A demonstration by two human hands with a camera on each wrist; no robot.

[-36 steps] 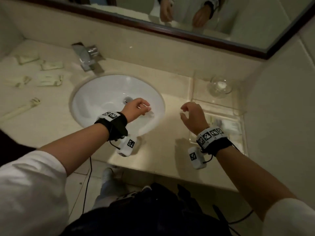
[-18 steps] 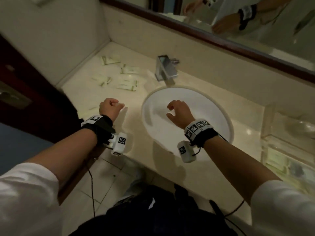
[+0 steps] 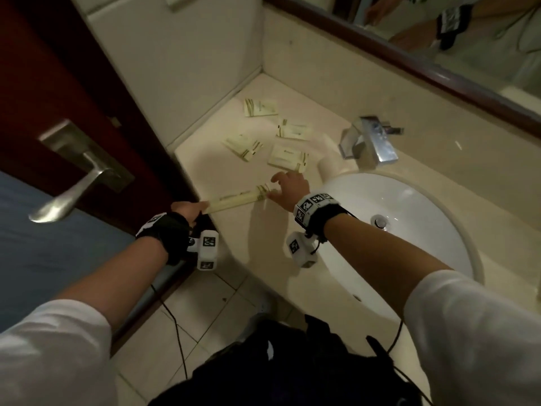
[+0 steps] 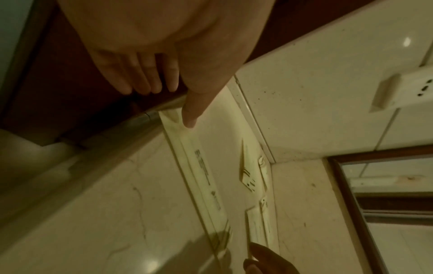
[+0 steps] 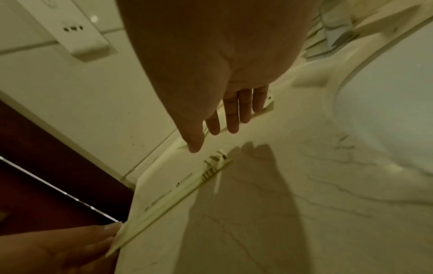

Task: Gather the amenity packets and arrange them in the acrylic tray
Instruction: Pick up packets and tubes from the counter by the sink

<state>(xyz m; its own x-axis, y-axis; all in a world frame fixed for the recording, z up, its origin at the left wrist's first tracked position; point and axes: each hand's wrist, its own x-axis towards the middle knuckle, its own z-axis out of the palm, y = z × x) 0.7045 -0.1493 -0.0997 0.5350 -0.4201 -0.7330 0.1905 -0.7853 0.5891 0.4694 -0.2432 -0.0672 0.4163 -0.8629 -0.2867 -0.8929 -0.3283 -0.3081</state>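
Packets, five of them, lie on the cream marble counter (image 3: 263, 230) left of the basin. The nearest is a long narrow packet (image 3: 238, 198) lying slantwise at the counter's front left edge, its left end overhanging the edge beside the dark wooden door (image 3: 73, 83). The left hand (image 3: 187, 210) holds that overhanging end: in the left wrist view the thumb (image 4: 191, 113) lies on top of the packet with the four fingers together below the edge, so the end is pinched between them. The right hand (image 3: 288, 186) is at the packet's other, striped end with its fingers straight and slightly spread; the right wrist view shows the thumb tip just above that end, and whether it touches cannot be told.

Farther back on the counter lie four small flat packets, apart from one another: one (image 3: 260, 107) close to the corner of the walls, one (image 3: 295, 130) to its right, one (image 3: 242, 146) nearer the front, and one (image 3: 288, 158) just beyond the right hand's fingers.

To the right stands a chrome faucet (image 3: 370, 140) above the round white basin (image 3: 409, 230). A dark-framed mirror (image 3: 439, 39) runs along the back wall. The door bears a metal lever handle (image 3: 73, 183). A wall socket plate (image 4: 403, 89) sits on the tiled side wall. The acrylic tray is out of view.
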